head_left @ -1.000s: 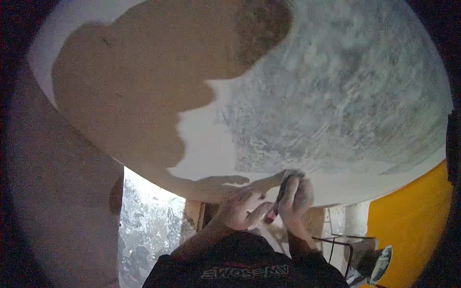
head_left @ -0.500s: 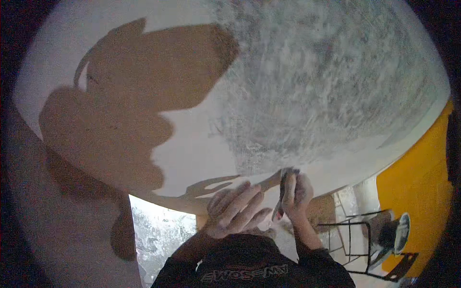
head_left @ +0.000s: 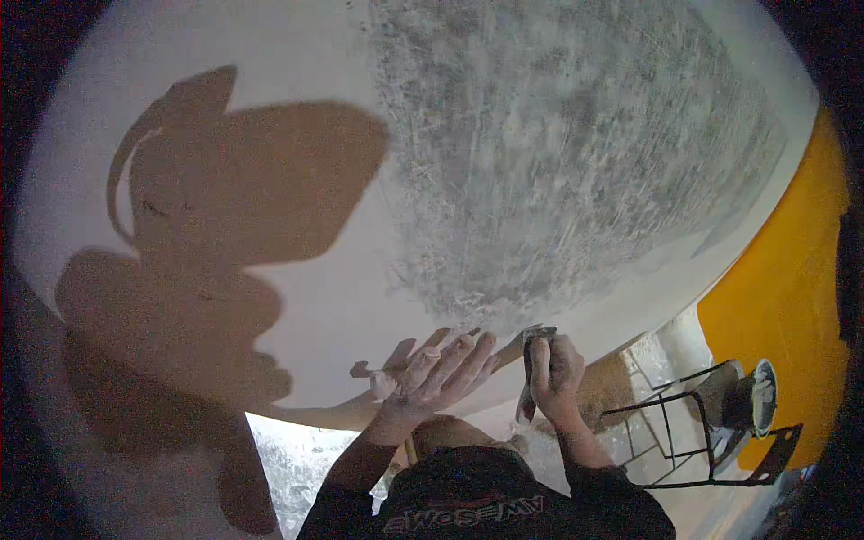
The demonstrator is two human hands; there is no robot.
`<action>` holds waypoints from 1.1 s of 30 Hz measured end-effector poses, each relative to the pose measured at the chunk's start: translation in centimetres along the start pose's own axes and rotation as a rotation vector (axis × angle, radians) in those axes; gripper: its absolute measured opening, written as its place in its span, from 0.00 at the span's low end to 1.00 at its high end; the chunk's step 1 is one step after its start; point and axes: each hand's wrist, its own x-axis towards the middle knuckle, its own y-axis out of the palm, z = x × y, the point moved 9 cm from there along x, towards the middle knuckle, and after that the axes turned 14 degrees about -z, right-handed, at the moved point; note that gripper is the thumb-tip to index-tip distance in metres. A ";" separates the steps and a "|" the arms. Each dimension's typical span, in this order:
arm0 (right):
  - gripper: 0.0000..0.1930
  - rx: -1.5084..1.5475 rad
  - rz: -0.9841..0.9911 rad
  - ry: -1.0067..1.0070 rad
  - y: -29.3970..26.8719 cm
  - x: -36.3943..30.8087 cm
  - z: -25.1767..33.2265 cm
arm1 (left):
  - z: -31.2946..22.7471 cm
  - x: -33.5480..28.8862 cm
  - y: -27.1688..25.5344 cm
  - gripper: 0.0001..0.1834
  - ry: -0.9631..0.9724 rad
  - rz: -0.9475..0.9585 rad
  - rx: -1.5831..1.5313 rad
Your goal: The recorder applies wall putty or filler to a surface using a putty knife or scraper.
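Note:
Against the lower edge of a large pale surface with a grey, streaky patch (head_left: 558,180), both my hands are raised. My left hand (head_left: 441,376) has its fingers stretched out and apart, whitened at the tips, and holds nothing visible. Whether its fingertips touch the surface I cannot tell. To its right, my right hand (head_left: 558,373) is closed around a putty knife (head_left: 526,396). The knife's dark, whitish-smeared end lies at the surface near the patch's lower edge, and its handle points down with a reddish end.
Large brown shadows (head_left: 261,180) fall across the pale surface at left. At lower right stands a black metal frame (head_left: 693,405) beside a bucket (head_left: 763,396) with whitish contents. An orange wall (head_left: 783,288) rises behind it. A bright patch (head_left: 297,459) shows at lower left.
My left hand has turned, its fingers pointing more upward and spread wider. My right hand keeps its grip on the putty knife, now held more upright. The view has shifted, moving the shadows left and down.

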 end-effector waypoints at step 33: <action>0.09 -0.135 -0.075 0.098 -0.1 0.2 0.7 | 0.3 -2.2 0.8 0.27 -0.133 0.082 0.036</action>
